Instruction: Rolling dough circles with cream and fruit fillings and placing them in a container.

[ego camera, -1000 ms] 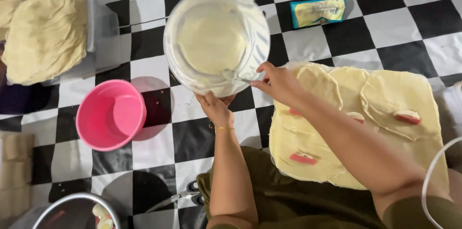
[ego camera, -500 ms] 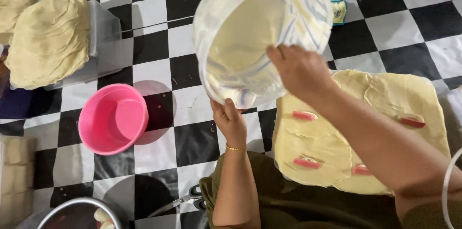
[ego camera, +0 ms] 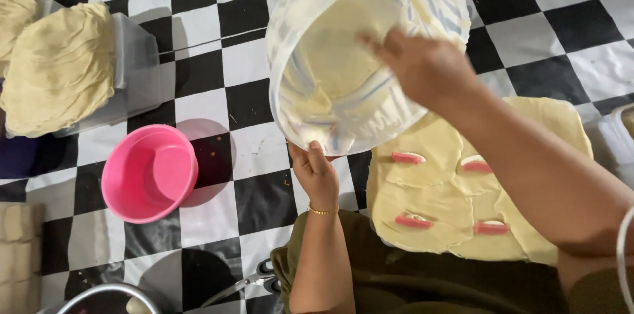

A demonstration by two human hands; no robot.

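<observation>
My left hand (ego camera: 316, 172) grips the lower rim of a clear plastic bowl (ego camera: 310, 30) and holds it tilted toward me above the floor. Pale yellow batter coats the inside of the bowl. My right hand (ego camera: 422, 69) reaches into the bowl with fingers spread, touching the batter; it is blurred. Below the bowl, thin yellow dough sheets (ego camera: 456, 195) lie flat, each with a pink filling piece (ego camera: 408, 157) on it.
A black-and-white checkered floor (ego camera: 218, 149) is underneath. A pink bowl (ego camera: 148, 172) stands at the left. Stacks of yellow dough sheets (ego camera: 56, 66) rest on a clear container at the far left. A metal pot rim (ego camera: 105, 291) shows at the bottom left.
The clear bowl has been lifted off the floor and tilted toward me. My right hand moved from its rim to inside it.
</observation>
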